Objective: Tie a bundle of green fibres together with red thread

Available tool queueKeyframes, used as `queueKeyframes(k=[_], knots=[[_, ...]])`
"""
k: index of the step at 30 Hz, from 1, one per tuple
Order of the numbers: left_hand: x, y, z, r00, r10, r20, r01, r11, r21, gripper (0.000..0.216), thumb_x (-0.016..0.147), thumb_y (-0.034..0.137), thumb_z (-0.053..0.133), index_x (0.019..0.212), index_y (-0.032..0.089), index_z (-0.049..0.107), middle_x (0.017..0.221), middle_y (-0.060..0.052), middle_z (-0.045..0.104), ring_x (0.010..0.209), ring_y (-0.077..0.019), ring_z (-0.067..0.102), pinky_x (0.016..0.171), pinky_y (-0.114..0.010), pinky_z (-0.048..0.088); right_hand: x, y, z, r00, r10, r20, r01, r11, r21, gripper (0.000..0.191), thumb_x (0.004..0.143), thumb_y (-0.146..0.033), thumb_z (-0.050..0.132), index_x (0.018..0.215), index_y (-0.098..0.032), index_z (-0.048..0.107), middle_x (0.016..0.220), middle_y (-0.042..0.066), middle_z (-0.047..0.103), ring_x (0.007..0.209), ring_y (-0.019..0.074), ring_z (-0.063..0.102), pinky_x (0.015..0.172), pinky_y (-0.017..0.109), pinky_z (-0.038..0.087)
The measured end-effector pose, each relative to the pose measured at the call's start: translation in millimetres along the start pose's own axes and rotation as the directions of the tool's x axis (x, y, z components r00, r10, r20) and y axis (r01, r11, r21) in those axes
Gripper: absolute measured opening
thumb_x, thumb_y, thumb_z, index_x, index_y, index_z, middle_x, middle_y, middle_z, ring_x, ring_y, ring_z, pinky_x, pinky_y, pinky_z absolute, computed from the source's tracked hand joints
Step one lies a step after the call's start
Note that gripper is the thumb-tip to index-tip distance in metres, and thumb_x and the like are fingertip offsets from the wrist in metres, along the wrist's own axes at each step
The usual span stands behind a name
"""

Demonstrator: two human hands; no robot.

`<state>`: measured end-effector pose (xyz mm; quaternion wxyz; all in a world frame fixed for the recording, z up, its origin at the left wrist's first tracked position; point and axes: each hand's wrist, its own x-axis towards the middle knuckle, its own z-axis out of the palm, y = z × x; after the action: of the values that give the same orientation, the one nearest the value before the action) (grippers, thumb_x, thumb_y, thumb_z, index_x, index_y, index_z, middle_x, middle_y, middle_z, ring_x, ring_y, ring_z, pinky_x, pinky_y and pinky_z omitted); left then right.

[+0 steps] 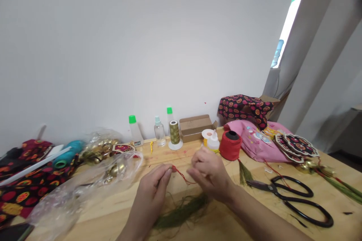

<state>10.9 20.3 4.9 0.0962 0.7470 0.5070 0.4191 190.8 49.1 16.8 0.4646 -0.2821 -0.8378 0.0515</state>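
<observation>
My left hand (pixel 154 190) is closed, thumb and forefinger pinching a thin red cord (pixel 182 175) near its knotted end. The cord runs in a loose curve to my right hand (pixel 210 175), whose curled fingers pinch its other end. Both hands are raised a little above the table. Below them lies a bundle of olive-green threads (pixel 182 212), partly covered by the right hand. Close by on the right stands a red thread spool (pixel 230 146), with a green tassel (pixel 244 172) beside it.
Black-handled scissors (pixel 294 197) lie at right, below a pink bag (pixel 254 141) and patterned pendants (pixel 299 147). A glue bottle (pixel 213 143), green thread cone (pixel 174 133) and cardboard box (pixel 195 128) line the wall. At left are plastic bags of brass bells (pixel 104 148) and patterned cloth (pixel 17 192).
</observation>
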Motion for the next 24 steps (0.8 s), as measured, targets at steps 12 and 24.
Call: queueKeyframes(k=[12, 24], knots=[[2.8, 8.2, 1.4, 0.988, 0.118, 0.097, -0.114, 0.992, -0.048, 0.015, 0.082, 0.018, 0.039, 0.074, 0.019, 0.052, 0.064, 0.001, 0.053, 0.061, -0.0122, 0.051, 0.057, -0.021, 0.038, 2.9, -17.0, 16.0, 0.825, 0.458, 0.331, -0.555, 0.547, 0.627, 0.011, 0.068, -0.017, 0.054, 0.058, -0.014, 0.054, 0.059, -0.001, 0.051, 0.057, 0.0113, 0.048, 0.057, 0.023, 0.039], [0.8, 14.2, 2.5, 0.996, -0.012, 0.093, 0.023, 0.992, -0.120, 0.017, 0.081, 0.022, 0.039, 0.072, 0.020, 0.053, 0.061, 0.002, 0.050, 0.057, -0.0128, 0.047, 0.054, -0.022, 0.036, 1.6, -18.0, 9.7, 0.891, 0.443, 0.103, -0.432, 0.755, 0.493, 0.003, 0.063, -0.013, 0.051, 0.062, -0.016, 0.051, 0.064, 0.000, 0.052, 0.064, 0.0137, 0.049, 0.064, 0.026, 0.039]])
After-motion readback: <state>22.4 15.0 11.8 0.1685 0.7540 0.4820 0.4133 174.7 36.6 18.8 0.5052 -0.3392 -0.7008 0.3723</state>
